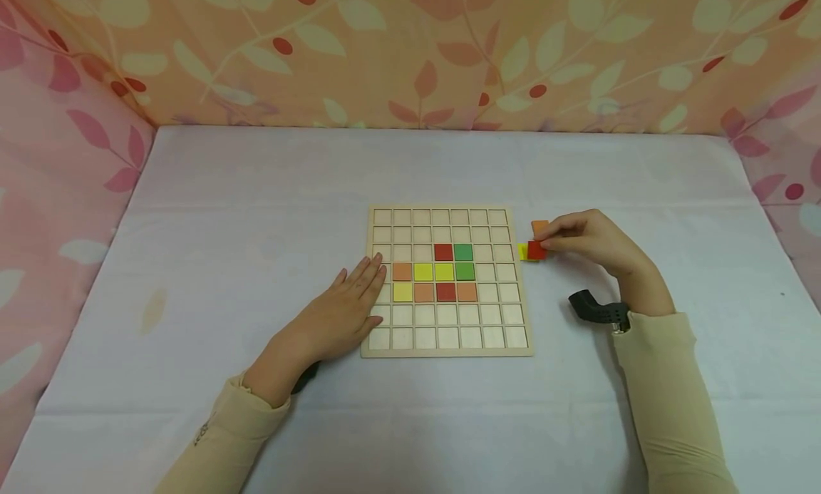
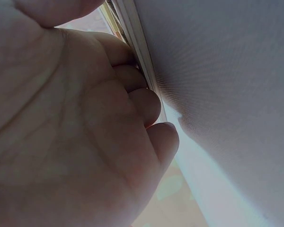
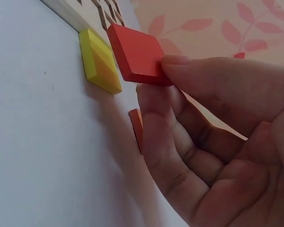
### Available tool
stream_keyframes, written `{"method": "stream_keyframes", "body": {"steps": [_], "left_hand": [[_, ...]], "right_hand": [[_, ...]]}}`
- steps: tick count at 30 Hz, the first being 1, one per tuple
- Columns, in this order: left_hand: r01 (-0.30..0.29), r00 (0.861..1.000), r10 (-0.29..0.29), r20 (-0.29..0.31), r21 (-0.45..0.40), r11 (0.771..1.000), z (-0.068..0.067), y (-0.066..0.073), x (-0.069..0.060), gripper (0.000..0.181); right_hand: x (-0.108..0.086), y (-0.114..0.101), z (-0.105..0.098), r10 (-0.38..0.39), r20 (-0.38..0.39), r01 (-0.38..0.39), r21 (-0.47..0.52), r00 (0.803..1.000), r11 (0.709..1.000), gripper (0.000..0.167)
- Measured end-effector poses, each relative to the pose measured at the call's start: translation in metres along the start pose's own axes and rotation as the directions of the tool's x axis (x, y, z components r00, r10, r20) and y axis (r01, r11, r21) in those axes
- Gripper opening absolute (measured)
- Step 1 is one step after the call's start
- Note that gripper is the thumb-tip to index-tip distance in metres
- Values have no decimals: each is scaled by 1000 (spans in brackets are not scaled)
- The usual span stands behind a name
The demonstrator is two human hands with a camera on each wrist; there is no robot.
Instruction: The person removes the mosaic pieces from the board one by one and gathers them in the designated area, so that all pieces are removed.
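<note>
A square wooden grid board (image 1: 420, 343) lies on the table, with red, green, yellow and orange square tiles set in its middle cells. My left hand (image 1: 343, 312) rests on the board's left edge, its fingers fairly straight. In the left wrist view, the fingertips (image 2: 163, 137) touch the board's side. Between thumb and fingers my right hand (image 1: 599, 244) pinches a red square tile (image 3: 139, 54), held above the table just right of the board. Below it a yellow tile (image 3: 97, 61) lies by the board's edge. An orange tile (image 1: 541, 227) lies close by, partly hidden by the fingers.
White cloth (image 1: 256, 194) covers the table. Behind it hangs an orange leaf-patterned curtain (image 1: 410, 52), with pink patterned sides at left and right. A black camera mount (image 1: 596, 309) sticks out from the right wrist.
</note>
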State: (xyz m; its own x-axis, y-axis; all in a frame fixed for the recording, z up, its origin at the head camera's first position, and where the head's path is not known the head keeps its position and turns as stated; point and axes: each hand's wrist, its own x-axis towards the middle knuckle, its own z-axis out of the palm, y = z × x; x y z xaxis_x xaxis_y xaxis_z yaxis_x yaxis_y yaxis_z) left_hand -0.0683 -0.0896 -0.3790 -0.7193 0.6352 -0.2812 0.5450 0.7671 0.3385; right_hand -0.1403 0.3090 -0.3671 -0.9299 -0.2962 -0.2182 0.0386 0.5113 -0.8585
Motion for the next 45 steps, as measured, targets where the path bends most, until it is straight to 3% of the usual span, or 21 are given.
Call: {"method": "stream_keyframes", "body": {"steps": [23,33,41,45], "left_hand": [[-3,1000,3,0,3,1000,-1,0,0,68],[-2,1000,2,-1,1,1000,-1,0,-1,68],[-3,1000,3,-7,5,1000,-1,0,-1,68],[-11,1000,11,-13,7,1000,-2,1,-1,68]], "right_hand": [[-1,14,-13,-13,39,13,-13,999,1000,18],[1,14,-11,68,-35,-72,-127,997,989,16],[-1,11,-12,24,-14,-26,-160,1000,987,21],[-1,10,-12,54,-31,-59,-176,998,983,21]]}}
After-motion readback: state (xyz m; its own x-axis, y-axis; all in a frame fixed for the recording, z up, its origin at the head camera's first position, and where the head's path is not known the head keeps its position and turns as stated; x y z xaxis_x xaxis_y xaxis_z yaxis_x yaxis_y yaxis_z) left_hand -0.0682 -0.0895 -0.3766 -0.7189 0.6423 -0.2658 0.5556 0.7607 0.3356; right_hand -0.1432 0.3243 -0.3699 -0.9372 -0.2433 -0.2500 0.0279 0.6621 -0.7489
